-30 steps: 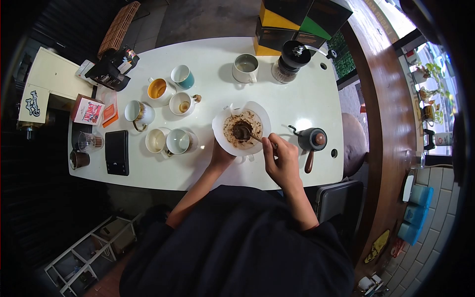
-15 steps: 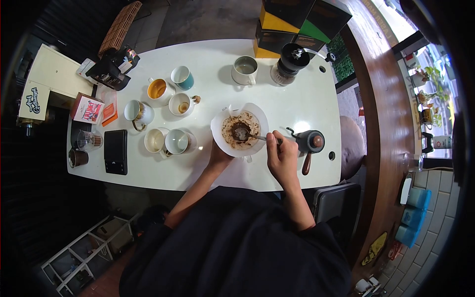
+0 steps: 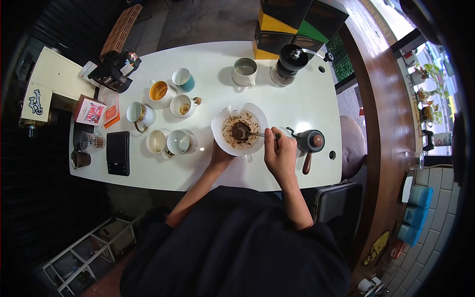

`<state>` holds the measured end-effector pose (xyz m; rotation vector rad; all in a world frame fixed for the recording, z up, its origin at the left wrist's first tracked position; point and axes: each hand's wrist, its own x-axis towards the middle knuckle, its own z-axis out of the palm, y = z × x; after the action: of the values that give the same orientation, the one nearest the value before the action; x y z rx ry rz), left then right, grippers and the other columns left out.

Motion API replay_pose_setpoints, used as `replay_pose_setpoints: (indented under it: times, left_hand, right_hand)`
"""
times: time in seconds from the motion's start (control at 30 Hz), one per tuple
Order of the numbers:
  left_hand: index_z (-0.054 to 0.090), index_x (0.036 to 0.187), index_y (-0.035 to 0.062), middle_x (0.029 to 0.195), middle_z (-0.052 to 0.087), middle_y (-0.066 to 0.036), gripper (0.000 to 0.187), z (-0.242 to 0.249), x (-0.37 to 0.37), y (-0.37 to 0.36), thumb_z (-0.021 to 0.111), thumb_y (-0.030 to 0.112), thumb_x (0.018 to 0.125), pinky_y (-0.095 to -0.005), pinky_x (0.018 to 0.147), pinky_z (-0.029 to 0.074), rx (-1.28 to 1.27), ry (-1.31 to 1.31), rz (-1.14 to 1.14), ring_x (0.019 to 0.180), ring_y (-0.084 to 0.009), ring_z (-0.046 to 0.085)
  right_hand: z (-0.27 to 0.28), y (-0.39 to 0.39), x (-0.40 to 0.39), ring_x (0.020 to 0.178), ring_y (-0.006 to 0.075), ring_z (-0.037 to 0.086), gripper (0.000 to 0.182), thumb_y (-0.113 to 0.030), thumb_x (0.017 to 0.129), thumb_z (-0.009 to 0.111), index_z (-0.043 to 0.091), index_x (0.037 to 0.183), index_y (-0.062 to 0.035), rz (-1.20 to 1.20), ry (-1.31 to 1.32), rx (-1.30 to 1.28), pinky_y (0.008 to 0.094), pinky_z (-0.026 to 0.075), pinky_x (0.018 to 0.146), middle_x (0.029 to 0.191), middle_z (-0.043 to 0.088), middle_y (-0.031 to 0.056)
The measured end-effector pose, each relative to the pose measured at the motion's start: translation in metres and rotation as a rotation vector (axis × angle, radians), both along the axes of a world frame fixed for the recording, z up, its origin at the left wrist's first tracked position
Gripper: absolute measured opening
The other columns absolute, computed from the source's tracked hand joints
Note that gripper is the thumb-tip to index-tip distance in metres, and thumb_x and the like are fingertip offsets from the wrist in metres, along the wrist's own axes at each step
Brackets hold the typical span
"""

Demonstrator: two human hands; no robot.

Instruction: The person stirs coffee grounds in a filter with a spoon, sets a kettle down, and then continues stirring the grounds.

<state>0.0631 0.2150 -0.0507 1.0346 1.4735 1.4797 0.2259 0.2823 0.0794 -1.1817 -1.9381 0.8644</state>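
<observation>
A white paper filter (image 3: 216, 129) with dark wet coffee grounds (image 3: 240, 130) sits in a dripper over the white table. My left hand (image 3: 221, 154) is at its lower left side, fingers curled against it and partly hidden beneath the rim. Between the fingers of my right hand (image 3: 280, 154) is the handle of a metal spoon (image 3: 258, 134), whose bowl is down in the grounds. Just right of that hand stands a dark gooseneck kettle (image 3: 310, 141) with a wooden handle.
Several cups, among them a teal cup (image 3: 183, 80) and an orange-lined cup (image 3: 161, 93), stand left of the filter. A black scale (image 3: 118, 153) lies farther left. A grey mug (image 3: 244, 72), hand grinder (image 3: 292, 58) and stacked boxes (image 3: 277, 42) are at the back.
My right hand and the spoon have shifted slightly left, and the spoon's bowl sits a little differently in the grounds. My left hand stays at the dripper.
</observation>
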Motion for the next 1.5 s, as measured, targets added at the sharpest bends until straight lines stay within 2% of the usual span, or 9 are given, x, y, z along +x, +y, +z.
replay_pose_setpoints:
  times: [0.2, 0.33, 0.47, 0.67, 0.97, 1.07, 1.37, 1.43, 1.5]
  left_hand:
    - [0.051, 0.134, -0.0006, 0.127, 0.062, -0.014, 0.073, -0.005, -0.003, -0.002, 0.088, 0.014, 0.073, -0.0395, 0.102, 0.049, 0.097, 0.136, -0.007, 0.118, -0.0263, 0.061]
    - [0.051, 0.133, -0.0008, 0.128, 0.061, -0.015, 0.073, -0.013, -0.006, -0.001, 0.089, 0.015, 0.073, -0.0403, 0.102, 0.049, 0.158, 0.293, -0.020, 0.117, -0.0282, 0.061]
    - [0.052, 0.132, -0.0007, 0.127, 0.061, -0.015, 0.072, -0.017, -0.004, -0.003, 0.089, 0.014, 0.073, -0.0398, 0.102, 0.049, 0.126, 0.236, 0.019, 0.117, -0.0278, 0.061]
    - [0.052, 0.134, 0.0003, 0.126, 0.062, -0.013, 0.080, -0.012, -0.004, -0.001, 0.092, 0.014, 0.067, -0.0392, 0.101, 0.050, 0.017, 0.087, 0.001, 0.117, -0.0272, 0.061]
    - [0.050, 0.135, 0.0010, 0.125, 0.063, -0.012, 0.085, -0.009, -0.005, 0.002, 0.094, 0.015, 0.063, -0.0388, 0.099, 0.052, 0.057, 0.071, -0.045, 0.115, -0.0254, 0.063]
    - [0.051, 0.133, 0.0007, 0.124, 0.064, -0.011, 0.082, -0.007, -0.002, 0.002, 0.093, 0.015, 0.065, -0.0368, 0.097, 0.054, -0.059, -0.233, -0.059, 0.114, -0.0227, 0.063]
    - [0.051, 0.134, 0.0006, 0.123, 0.064, -0.012, 0.088, 0.002, 0.001, 0.002, 0.095, 0.011, 0.059, -0.0379, 0.099, 0.052, 0.030, -0.008, 0.015, 0.115, -0.0243, 0.063]
    - [0.051, 0.133, 0.0004, 0.123, 0.065, -0.011, 0.088, 0.000, 0.003, 0.001, 0.095, 0.008, 0.058, -0.0372, 0.098, 0.053, 0.062, -0.013, 0.036, 0.113, -0.0237, 0.064]
    - [0.052, 0.132, 0.0000, 0.123, 0.065, -0.011, 0.087, -0.004, 0.002, -0.001, 0.095, 0.006, 0.057, -0.0369, 0.096, 0.054, 0.006, 0.020, 0.029, 0.112, -0.0232, 0.064]
  right_hand:
    - [0.009, -0.012, -0.001, 0.050, 0.0277, 0.057, 0.024, -0.010, 0.093, 0.066, 0.053, 0.074, -0.0036, 0.134, -0.033, 0.175, 0.0373, 0.046, 0.049, 0.063, 0.057, 0.0086]
    - [0.011, -0.019, 0.003, 0.054, 0.0261, 0.058, 0.024, -0.009, 0.090, 0.070, 0.052, 0.075, -0.0058, 0.268, -0.145, 0.368, 0.0385, 0.044, 0.049, 0.064, 0.051, 0.0076]
    - [0.009, -0.020, 0.006, 0.052, 0.0279, 0.056, 0.024, -0.009, 0.091, 0.068, 0.051, 0.075, -0.0047, 0.219, -0.088, 0.337, 0.0383, 0.044, 0.049, 0.063, 0.052, 0.0090]
    - [0.006, -0.014, 0.010, 0.045, 0.0270, 0.041, 0.028, -0.011, 0.101, 0.058, 0.051, 0.077, 0.0015, 0.083, 0.069, 0.002, 0.0369, 0.033, 0.047, 0.056, 0.045, 0.0141]
    - [0.006, -0.015, 0.006, 0.042, 0.0228, 0.036, 0.032, -0.016, 0.100, 0.061, 0.052, 0.075, 0.0010, 0.080, 0.096, -0.079, 0.0363, 0.029, 0.045, 0.052, 0.040, 0.0123]
    - [0.007, -0.016, 0.005, 0.042, 0.0259, 0.040, 0.031, -0.016, 0.099, 0.062, 0.053, 0.074, 0.0003, 0.085, 0.079, -0.069, 0.0362, 0.032, 0.045, 0.053, 0.044, 0.0137]
    - [0.007, -0.013, 0.008, 0.046, 0.0310, 0.055, 0.023, -0.013, 0.098, 0.061, 0.062, 0.080, 0.0012, 0.094, 0.009, -0.011, 0.0380, 0.039, 0.047, 0.061, 0.060, 0.0185]
    - [0.003, -0.015, 0.006, 0.043, 0.0166, 0.027, 0.035, -0.012, 0.100, 0.060, 0.049, 0.070, 0.0025, 0.069, 0.107, 0.006, 0.0352, 0.024, 0.044, 0.050, 0.034, 0.0117]
    - [0.003, -0.017, 0.006, 0.043, 0.0158, 0.026, 0.036, -0.012, 0.100, 0.060, 0.049, 0.070, 0.0024, 0.068, 0.111, -0.015, 0.0349, 0.023, 0.044, 0.050, 0.034, 0.0115]
